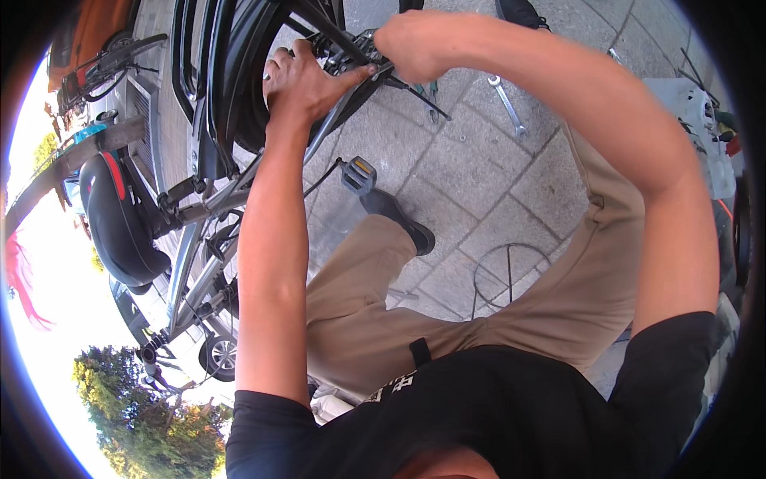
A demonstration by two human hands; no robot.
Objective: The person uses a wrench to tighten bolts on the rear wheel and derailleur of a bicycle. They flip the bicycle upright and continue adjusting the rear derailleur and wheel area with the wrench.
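A bicycle (187, 263) stands at my left, its black rear wheel (243, 88) at the top. My left hand (299, 84) lies by the wheel with fingers spread, its thumb stretched to the metal parts at the hub (351, 54). Across from it, my right hand (411, 48) is closed at the same hub; whatever its fingers hold is hidden. A thin dark rod (427, 104) sticks out below that hand. Beside the rod, a tool with green handles (433, 92) lies on the paving, partly covered.
A combination wrench (508, 105) and a wire hoop (476, 279) lie on the grey paving (455, 176). The pedal (359, 174) juts out near my shoe. The black saddle (120, 211) is at left. A pale tray (702, 132) with tools sits at far right.
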